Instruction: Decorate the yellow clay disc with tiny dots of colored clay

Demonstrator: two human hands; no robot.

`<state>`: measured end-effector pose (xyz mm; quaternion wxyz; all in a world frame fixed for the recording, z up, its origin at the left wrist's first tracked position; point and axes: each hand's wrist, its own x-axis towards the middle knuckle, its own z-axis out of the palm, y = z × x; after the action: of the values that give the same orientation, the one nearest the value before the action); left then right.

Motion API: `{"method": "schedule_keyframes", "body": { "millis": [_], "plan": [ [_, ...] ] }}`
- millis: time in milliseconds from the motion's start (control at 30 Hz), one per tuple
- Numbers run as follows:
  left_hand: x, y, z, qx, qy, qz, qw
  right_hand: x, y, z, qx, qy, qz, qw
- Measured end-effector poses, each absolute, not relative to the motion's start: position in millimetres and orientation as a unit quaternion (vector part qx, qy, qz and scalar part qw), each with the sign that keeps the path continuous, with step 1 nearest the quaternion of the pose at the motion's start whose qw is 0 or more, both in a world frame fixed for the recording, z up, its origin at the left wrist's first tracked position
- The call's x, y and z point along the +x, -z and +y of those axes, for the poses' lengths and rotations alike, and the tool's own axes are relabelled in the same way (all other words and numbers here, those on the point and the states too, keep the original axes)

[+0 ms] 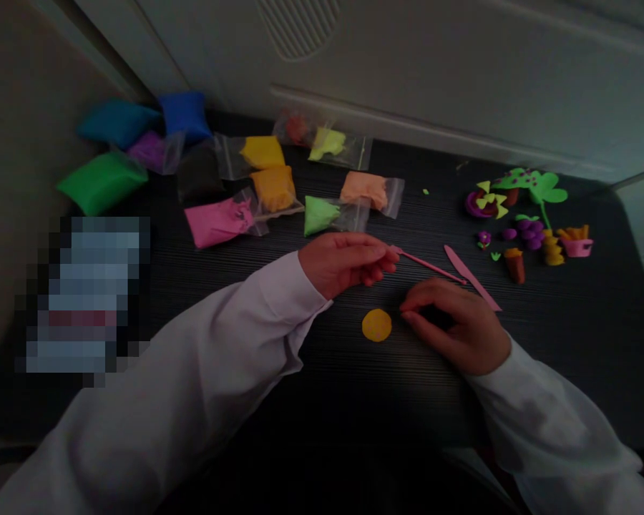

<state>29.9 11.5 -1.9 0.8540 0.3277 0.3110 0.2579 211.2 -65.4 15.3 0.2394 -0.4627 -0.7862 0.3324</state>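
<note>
My left hand [348, 262] is closed in a pinch on one end of a thin pink stick tool [428, 266], which reaches to the right over the dark table [279, 372]. My right hand [455, 325] rests curled on the table, fingers bent toward a flat yellow-orange clay disc [376, 325] just to its left, not touching it; I cannot see anything in it. A pink knife-shaped modelling tool [469, 275] lies beyond my right hand. Both arms wear white sleeves.
Several bags of coloured clay lie at the back left: green [101, 182], blue [185, 114], pink [218, 220], yellow [262, 151], orange [273, 187], light green [322, 214]. Small finished clay figures [529, 214] stand at the right. A pale wall panel runs behind the table.
</note>
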Motion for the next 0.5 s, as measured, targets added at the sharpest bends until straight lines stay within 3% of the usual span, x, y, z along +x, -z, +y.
{"method": "schedule_keyframes", "body": {
  "millis": [500],
  "plan": [
    [30.7,-0.4,11.0,0.324,-0.253,0.322,0.853,212.1,-15.8,-68.3,-0.465,-0.334,-0.788,0.227]
  ]
}}
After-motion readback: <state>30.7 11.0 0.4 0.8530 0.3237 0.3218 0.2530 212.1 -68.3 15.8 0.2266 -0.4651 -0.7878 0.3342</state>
